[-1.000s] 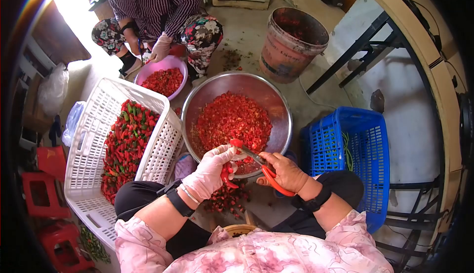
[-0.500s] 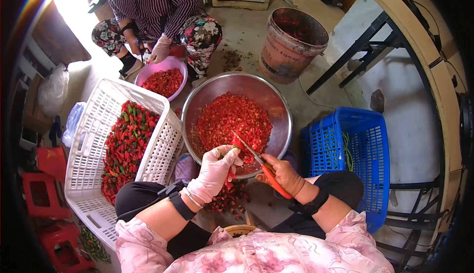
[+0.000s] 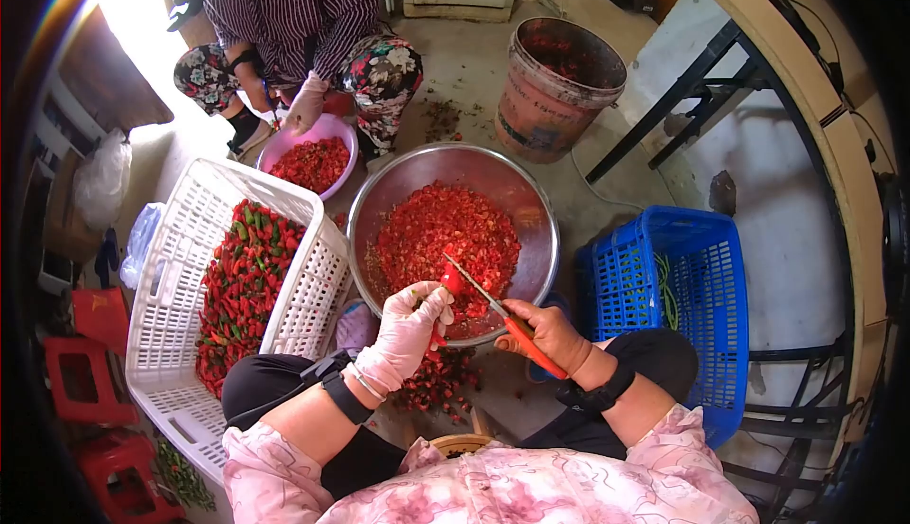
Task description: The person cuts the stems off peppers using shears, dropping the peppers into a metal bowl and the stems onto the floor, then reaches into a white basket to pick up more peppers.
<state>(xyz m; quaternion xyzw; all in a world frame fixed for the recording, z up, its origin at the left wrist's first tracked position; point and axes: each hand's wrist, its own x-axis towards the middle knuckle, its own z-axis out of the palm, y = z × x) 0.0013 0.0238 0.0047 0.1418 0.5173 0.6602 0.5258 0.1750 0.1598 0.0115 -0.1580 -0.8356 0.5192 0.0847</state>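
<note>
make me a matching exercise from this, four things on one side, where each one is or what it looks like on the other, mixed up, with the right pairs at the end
Things
1. scissors
2. steel bowl
3. white crate
4. blue crate

Places and states
A. holds whole red and green peppers
B. orange-handled, in the right hand
C. right of the bowl, with some long green pieces inside
D. round, holding chopped red pieces

Right pairs: 1-B, 2-D, 3-A, 4-C
</note>
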